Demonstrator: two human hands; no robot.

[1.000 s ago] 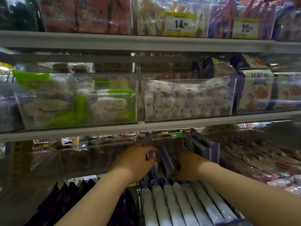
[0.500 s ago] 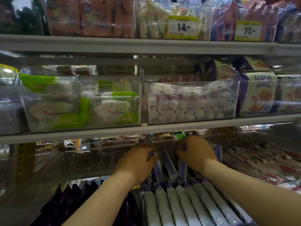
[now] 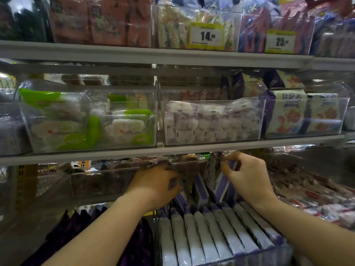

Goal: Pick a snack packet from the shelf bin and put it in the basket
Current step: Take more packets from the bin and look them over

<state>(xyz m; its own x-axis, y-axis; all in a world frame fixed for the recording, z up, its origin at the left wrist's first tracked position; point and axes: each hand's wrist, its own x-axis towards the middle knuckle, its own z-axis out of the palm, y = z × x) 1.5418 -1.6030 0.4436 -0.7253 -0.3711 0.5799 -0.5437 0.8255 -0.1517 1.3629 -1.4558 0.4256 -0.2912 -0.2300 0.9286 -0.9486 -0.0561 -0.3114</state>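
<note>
Right now the right hand (image 3: 247, 181) pinches a snack packet (image 3: 216, 179) near its top. That packet is purple and white, and it stands tilted, higher than the others, at the back of the shelf bin (image 3: 240, 257). The left hand (image 3: 153, 186) is just beside it, to the left, with its fingers curled down among the packets at the back of the same bin. I cannot tell if it grips one or only pushes them. The two hands are apart, with a few standing packets between them.

Nearer to the person, the row of packets (image 3: 203, 237) lies side by side, white with purple ends, up to the clear front wall of the bin. To the left of the bin sit dark purple bags (image 3: 76, 237). To the right is a bin of small red and white packs (image 3: 317, 200).

Over the hands runs a grey shelf (image 3: 96, 157). On it stand three clear bins: one with green and white packs (image 3: 86, 123), one with small pale pieces (image 3: 211, 123), and one with white bags (image 3: 288, 116) with orange pictures. Higher up, a yellow price tag (image 3: 206, 36) reads 14 and a second price tag (image 3: 280, 42) reads 25
</note>
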